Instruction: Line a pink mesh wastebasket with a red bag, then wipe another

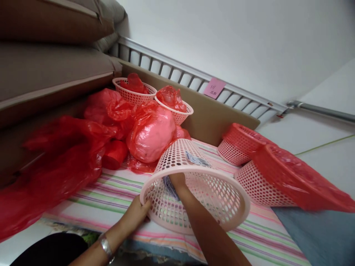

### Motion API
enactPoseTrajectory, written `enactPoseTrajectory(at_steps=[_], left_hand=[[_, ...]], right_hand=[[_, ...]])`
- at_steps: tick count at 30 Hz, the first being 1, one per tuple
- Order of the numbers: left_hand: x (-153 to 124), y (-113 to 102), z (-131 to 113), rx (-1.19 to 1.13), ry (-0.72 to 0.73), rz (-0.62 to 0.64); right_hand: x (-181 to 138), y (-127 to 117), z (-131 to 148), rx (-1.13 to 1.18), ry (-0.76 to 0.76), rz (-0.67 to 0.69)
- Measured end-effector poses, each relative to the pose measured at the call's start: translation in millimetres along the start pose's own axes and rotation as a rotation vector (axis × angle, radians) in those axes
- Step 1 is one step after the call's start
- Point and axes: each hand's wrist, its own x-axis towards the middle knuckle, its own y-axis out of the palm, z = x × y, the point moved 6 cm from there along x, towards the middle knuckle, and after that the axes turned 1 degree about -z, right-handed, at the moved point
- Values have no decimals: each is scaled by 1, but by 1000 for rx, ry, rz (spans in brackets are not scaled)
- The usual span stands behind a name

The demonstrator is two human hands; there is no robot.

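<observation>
A striped cloth [111, 188] in white, pink, green and purple covers the surface, with a blue area [313, 229] at the near right. Along the far side runs a tan board [202, 122], and behind it a white slatted rail [184, 70] stands against a white wall [235, 37]. A metal pipe [324, 112] extends from the rail's right end. Padded cushions [55, 70] are stacked at the left.

The pink basket [199, 169] lies tipped on its side at the near middle of the cloth, mouth toward the person. The left hand [140, 208] has its fingers clamped on the rim at the left. The right hand [177, 180] reaches inside, beside a bluish patterned item [169, 187]; its fingers are hidden, so I cannot tell whether they are closed.

Filled red bags [152, 136] sit at the left and middle, two baskets [135, 96] holding red plastic at the far side, and two red-covered baskets [260, 186] at the right.

A pink note [215, 88] on the rail bears handwriting, too small to read surely. The basket's sticker [197, 159] is illegible.
</observation>
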Motion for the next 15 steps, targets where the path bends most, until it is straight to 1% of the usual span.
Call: enactPoseTrajectory(at_steps=[3,6,8,11,13,15], left_hand=[[-1,9,7,-25,-32,21],[-1,13,12,-47,-40,12],[-2,16,15,-63,-38,14],[-4,20,19,-75,-28,26],[-6,24,21,-74,-29,33],[-6,28,24,-75,-37,44]], right_hand=[[-34,-1,5,-102,11,79],[-83,-2,14,-207,-16,140],[-119,-4,21,-320,-81,203],[-162,-11,27,-344,-130,253],[-175,-16,27,-331,-141,262],[-171,-17,23,-335,-123,274]])
